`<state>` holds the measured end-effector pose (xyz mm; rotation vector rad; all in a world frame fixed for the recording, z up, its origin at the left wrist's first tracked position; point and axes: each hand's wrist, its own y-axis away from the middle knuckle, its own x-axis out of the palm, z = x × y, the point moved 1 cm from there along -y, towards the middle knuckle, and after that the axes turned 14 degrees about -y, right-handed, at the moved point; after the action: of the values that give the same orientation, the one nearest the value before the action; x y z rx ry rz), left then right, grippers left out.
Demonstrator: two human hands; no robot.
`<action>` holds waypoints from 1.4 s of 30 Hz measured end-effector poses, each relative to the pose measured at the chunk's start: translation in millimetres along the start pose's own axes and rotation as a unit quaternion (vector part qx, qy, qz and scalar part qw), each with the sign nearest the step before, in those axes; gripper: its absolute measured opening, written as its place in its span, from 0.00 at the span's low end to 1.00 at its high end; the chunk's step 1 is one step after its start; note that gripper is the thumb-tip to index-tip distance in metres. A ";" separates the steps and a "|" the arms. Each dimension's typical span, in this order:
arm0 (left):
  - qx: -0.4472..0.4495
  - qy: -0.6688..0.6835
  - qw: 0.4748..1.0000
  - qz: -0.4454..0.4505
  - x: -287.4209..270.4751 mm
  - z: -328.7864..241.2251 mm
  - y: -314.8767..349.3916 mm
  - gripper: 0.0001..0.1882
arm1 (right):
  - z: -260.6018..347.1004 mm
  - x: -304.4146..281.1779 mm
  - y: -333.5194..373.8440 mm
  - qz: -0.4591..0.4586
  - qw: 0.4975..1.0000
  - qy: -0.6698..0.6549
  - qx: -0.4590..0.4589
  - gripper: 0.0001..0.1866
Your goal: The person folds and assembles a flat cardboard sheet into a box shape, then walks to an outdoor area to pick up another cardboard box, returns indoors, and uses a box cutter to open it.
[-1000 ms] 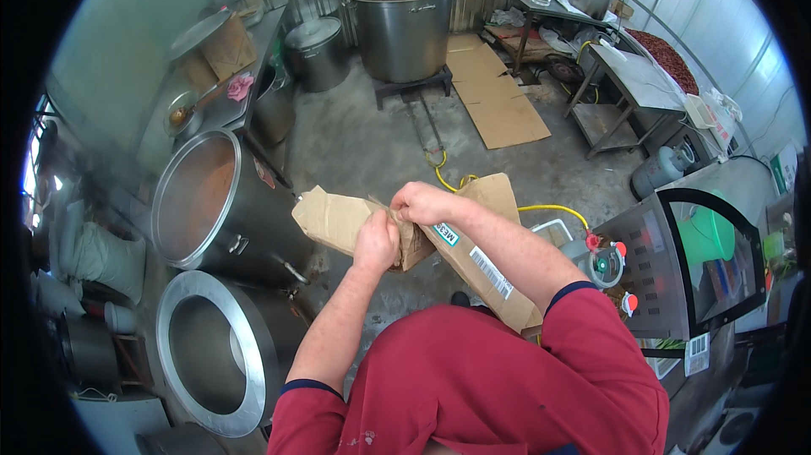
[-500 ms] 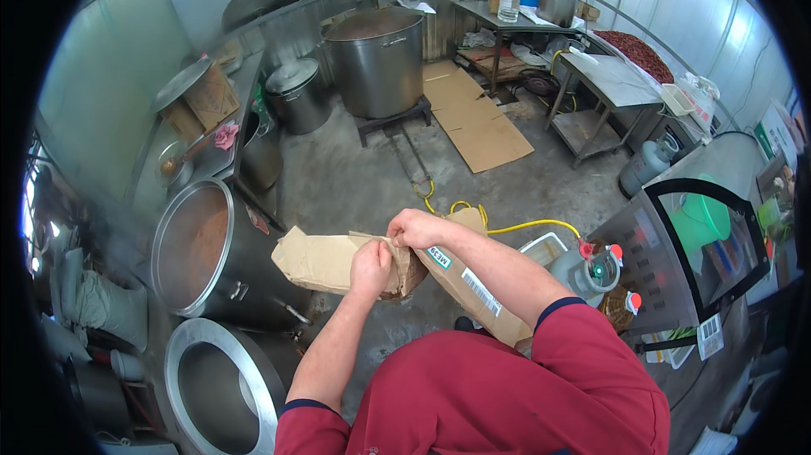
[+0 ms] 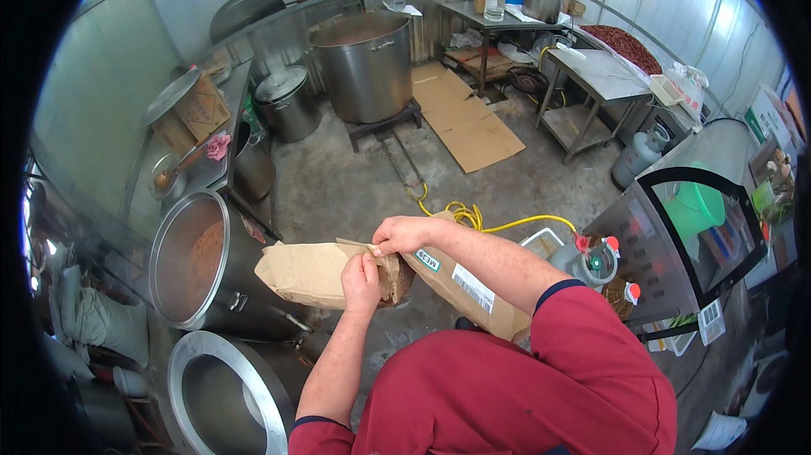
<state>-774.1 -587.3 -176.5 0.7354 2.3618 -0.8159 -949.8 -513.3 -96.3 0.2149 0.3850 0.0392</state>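
Left hand (image 3: pixel 361 283) and right hand (image 3: pixel 404 237) together, both clamped on folded tan cardboard (image 3: pixel 304 273) near the centre of the frame.
Pinched by its upper edge, left end near the steel pot (image 3: pixel 263 282) at middle left; long panel (image 3: pixel 507 320) below the right forearm (image 3: pixel 494 262), join with the folded tan cardboard hidden. Possible trouble: sudden ripping or slipping from uneven pulling at a thin edge, or scraps in the open pot from tearing so near its rim. On the long panel, a white barcode label (image 3: pixel 473 288) and a smaller green-edged label (image 3: pixel 428 260) with dark lettering; no brand recognisable.
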 end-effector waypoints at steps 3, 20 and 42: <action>0.008 0.007 1.000 0.000 -1.6 1.7 3.5 0.15 | -11.3 0.4 -0.1 -0.023 0.998 -0.054 -0.001 0.19; -0.313 0.147 0.880 0.325 -17.8 -3.5 -23.6 0.30 | -20.1 42.8 0.1 -0.106 0.989 0.099 0.012 0.14; -0.103 0.162 0.981 0.036 -55.8 -26.8 39.0 0.14 | -97.5 -65.3 38.8 -0.330 0.930 -0.152 0.060 0.14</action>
<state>-717.6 -560.8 -138.3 0.9163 2.6365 -0.4358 -1046.8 -461.0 -152.1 0.2000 0.1351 -0.6780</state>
